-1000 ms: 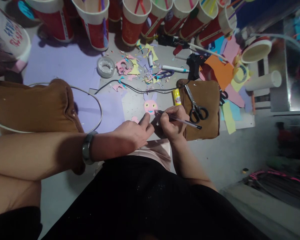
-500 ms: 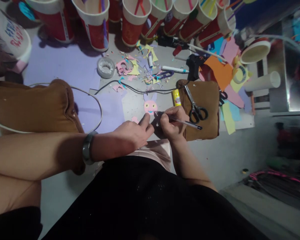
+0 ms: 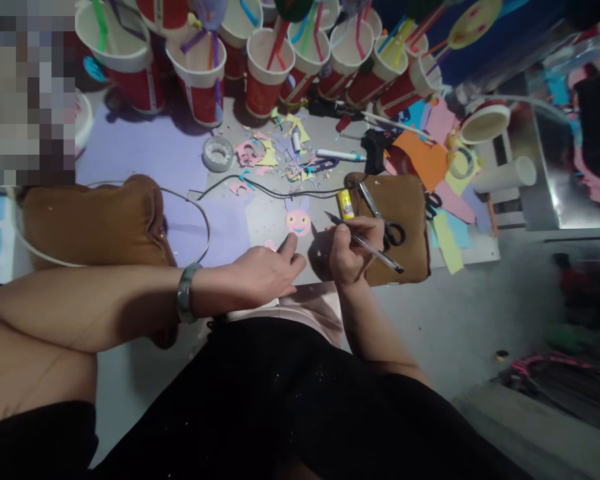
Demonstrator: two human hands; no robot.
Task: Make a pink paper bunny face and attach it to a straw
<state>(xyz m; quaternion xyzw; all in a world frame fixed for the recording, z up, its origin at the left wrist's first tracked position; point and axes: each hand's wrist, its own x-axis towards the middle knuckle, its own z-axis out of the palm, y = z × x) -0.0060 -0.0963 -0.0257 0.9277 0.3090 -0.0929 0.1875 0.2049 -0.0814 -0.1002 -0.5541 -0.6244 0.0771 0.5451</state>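
Observation:
A small pink paper rabbit face [image 3: 299, 224] with yellow eyes, a blue mouth and lilac ears lies on the grey table. My left hand [image 3: 270, 275] rests just below it, index finger stretched to its lower edge and the other fingers apart, holding nothing. My right hand [image 3: 355, 248] grips a clear ballpoint pen [image 3: 377, 255] with a dark end, its tip raised off the paper to the right of the face. A small pink paper piece [image 3: 269, 245] is partly hidden behind my left hand.
Red paper cups [image 3: 266, 83] with straws line the back. Paper scraps [image 3: 255, 153], a tape roll [image 3: 217, 154] and a marker [image 3: 341, 155] lie before them. A glue stick [image 3: 347, 204] and scissors [image 3: 394, 233] are by the right brown cushion [image 3: 407, 200]; a cable [image 3: 280, 194] crosses the table.
My right hand has drawn the pen tip up and right, away from the face's mouth. My left finger stays at the face's lower edge. The camera view has shifted a little.

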